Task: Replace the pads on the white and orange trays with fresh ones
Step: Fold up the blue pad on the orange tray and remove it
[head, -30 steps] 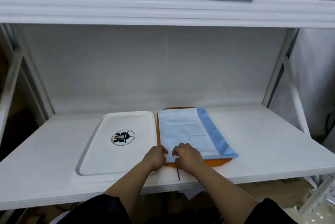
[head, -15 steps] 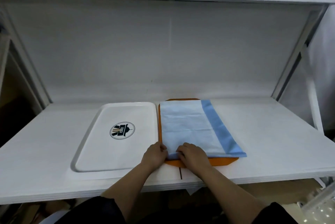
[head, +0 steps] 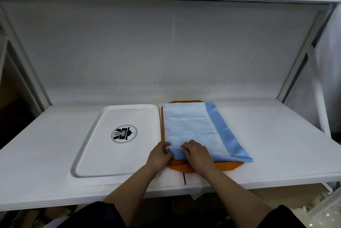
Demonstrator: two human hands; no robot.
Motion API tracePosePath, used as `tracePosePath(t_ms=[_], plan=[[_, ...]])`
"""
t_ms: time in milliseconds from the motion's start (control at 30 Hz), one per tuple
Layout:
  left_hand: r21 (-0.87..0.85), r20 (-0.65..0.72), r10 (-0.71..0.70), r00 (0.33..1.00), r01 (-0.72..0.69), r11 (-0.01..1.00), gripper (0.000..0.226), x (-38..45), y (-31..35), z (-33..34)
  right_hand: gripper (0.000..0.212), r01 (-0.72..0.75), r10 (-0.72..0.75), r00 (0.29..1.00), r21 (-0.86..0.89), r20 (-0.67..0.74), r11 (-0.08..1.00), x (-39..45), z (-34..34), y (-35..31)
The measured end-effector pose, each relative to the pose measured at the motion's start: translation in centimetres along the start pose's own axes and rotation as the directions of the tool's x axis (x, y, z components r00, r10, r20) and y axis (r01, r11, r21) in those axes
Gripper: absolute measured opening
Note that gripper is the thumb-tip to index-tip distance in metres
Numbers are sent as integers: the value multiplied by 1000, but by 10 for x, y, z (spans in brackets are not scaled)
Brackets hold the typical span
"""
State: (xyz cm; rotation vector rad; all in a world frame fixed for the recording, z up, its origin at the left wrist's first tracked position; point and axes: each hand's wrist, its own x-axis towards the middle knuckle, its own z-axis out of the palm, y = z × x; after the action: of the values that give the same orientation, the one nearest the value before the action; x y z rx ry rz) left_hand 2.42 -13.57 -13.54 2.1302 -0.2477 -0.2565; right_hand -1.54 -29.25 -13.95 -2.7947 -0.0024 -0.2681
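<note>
Two hands at lower centre of frame, both on the near edge of the blue pad (head: 191, 126). Left hand (head: 159, 155) pinches the pad's near-left corner, thumb on top, fingers curled under, wrist angled in from lower left. Right hand (head: 198, 153) just beside it, knuckles up, fingers curled round the same edge, which is lifted and folded so the darker blue underside shows. Forearms bare, dark sleeves at bottom of frame. Pad lies lengthwise on the orange tray (head: 230, 165), centre-right of frame, darker blue strip along its right side hanging past the tray's edge. White tray (head: 88, 153) touching or just beside it on the left, bare, round logo (head: 124, 134) in its middle. Both trays sit on the white shelf (head: 276, 135).
</note>
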Motion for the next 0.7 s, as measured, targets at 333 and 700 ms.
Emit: tracePosePath(t_ms=[333,700], plan=[[-96,-23,-16,1000,14,995,50,1,4,1,29,20,-20,1000,-20,-1,1000,1,-4,-1],[-273,94,-118,989,139,952,20,0,17,5,29,34,-34,999,-24,2,999,0,-1,1]])
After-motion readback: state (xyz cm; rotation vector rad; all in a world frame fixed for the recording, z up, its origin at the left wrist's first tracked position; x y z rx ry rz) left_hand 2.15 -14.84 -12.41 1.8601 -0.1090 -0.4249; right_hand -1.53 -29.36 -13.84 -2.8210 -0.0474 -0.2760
